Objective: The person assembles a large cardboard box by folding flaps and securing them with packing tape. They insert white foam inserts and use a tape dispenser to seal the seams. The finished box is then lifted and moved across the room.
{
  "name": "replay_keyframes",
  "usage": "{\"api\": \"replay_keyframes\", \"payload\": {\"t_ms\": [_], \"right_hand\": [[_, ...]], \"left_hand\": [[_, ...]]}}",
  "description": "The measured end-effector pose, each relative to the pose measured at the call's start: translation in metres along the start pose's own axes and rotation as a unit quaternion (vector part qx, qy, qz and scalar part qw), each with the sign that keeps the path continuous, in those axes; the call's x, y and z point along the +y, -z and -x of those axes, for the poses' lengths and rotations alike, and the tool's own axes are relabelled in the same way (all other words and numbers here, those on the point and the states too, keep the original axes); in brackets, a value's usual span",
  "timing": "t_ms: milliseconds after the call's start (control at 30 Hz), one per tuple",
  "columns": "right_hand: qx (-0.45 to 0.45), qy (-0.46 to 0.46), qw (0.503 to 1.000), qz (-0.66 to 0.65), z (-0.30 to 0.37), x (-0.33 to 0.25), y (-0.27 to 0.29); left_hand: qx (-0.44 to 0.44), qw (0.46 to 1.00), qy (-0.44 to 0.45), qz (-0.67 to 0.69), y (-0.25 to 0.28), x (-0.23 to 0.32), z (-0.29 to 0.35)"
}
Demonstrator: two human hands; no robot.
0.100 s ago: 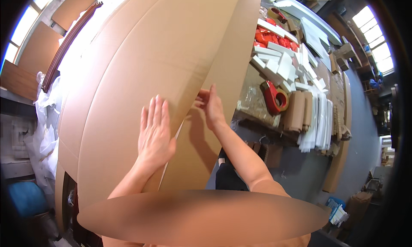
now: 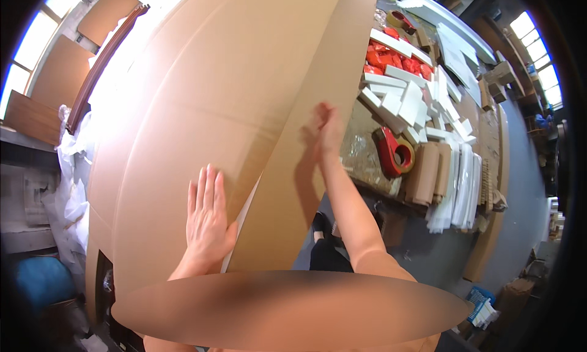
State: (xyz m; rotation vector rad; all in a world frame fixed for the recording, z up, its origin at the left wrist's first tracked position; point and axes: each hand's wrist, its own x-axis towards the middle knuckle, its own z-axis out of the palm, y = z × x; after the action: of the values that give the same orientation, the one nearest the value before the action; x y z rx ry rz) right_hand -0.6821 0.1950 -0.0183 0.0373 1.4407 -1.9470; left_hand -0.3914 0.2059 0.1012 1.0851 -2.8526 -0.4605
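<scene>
Fingers [image 2: 208, 190] straight and close together, a person's left hand [image 2: 209, 227] lies palm down and grasping nothing on a large brown cardboard sheet [image 2: 177, 126], its thumb set apart toward a pale edge [image 2: 246, 216] that slants along the cardboard. Farther forward, the right hand [image 2: 328, 132] reaches over the narrow cardboard panel [image 2: 275, 211] on the right, its fingers blurred; whether they touch or grip the panel cannot be told. A shadow of the right arm falls across the panel. The cardboard spreads in front of the person, running up to the top of the view. Just beyond its right edge, a cluttered surface [image 2: 362, 132] carries a red tape dispenser [image 2: 385, 150], white blocks [image 2: 411, 101] in a loose heap, red packets [image 2: 394, 60], folded brown cardboard pieces [image 2: 420, 178] and a bundle of white sheets [image 2: 451, 187]. A second tape dispenser [image 2: 405, 24] lies at the far end. Crumpled white wrapping [image 2: 73, 199] hangs at left, above a blue object [image 2: 43, 282]. Windows [image 2: 33, 43] brighten both sides.
</scene>
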Motion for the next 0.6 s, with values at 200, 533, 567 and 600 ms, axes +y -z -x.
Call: {"api": "replay_keyframes", "payload": {"t_ms": [200, 533, 567, 600], "right_hand": [[-0.005, 0.189, 0.981, 0.038, -0.139, 0.057, -0.071], [-0.138, -0.03, 0.986, 0.087, -0.176, -0.016, -0.058], [-0.187, -0.14, 0.97, 0.072, -0.179, -0.043, -0.058], [-0.188, -0.139, 0.972, 0.025, -0.179, -0.064, -0.063]], "left_hand": [[-0.046, 0.998, -0.005, -0.047, 0.004, 0.009, -0.006], [-0.073, 0.995, 0.027, -0.061, 0.001, 0.01, -0.008], [-0.071, 0.995, 0.026, -0.062, 0.0, 0.009, -0.007], [-0.071, 0.995, 0.025, -0.063, 0.0, 0.009, -0.005]]}}
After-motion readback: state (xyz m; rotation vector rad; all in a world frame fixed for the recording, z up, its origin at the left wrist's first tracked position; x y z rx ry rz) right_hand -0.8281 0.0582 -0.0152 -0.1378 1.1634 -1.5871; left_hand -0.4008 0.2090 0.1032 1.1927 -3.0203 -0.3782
